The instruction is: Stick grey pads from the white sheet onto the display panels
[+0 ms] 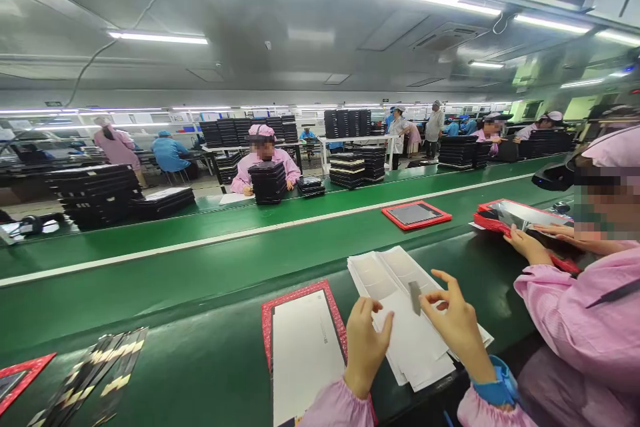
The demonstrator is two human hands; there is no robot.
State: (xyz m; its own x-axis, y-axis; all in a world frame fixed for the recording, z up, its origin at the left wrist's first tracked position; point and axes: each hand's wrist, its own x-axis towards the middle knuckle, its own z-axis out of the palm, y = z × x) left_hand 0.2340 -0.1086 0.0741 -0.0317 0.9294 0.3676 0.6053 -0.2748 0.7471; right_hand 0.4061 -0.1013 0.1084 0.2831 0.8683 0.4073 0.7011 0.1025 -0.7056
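Along a green conveyor [165, 293] in a factory hall [300, 60], hands [365, 350] [453, 327] apart over white sheets [425, 353]

Right now your 1 head camera looks forward and down from above, close over your left hand [366, 350] and right hand [457, 328], and its wide view reaches across the green conveyor [165, 293] to the ceiling lights [157, 37].

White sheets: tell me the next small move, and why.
Probably lift the top white sheet with your left hand: that hand rests on the sheets, while your right hand is raised beside the grey strip.
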